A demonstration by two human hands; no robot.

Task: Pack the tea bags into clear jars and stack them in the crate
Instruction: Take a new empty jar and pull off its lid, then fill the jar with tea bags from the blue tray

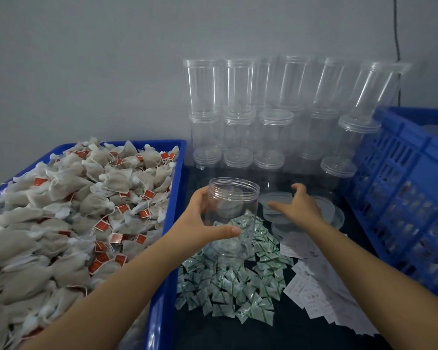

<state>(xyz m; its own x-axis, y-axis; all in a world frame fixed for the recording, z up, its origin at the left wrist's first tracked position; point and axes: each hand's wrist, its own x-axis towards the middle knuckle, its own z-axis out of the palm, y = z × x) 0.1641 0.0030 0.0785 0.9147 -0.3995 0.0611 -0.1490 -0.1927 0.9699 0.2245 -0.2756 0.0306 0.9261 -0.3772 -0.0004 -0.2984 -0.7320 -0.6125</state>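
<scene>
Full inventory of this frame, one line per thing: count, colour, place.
tea bags: many, off-white with red tags, heaped in the tray
tray: one, blue, left
jars: many, clear, stacked against the back wall
held jar: one, clear, open, empty, centre
lids: several, clear, under the right hand
sachets: many, white and green, piled in the centre foreground
slips: several, white paper, right of the sachets
crate: one, blue, right
left hand: grips the held jar
right hand: fingers spread over the lids
</scene>
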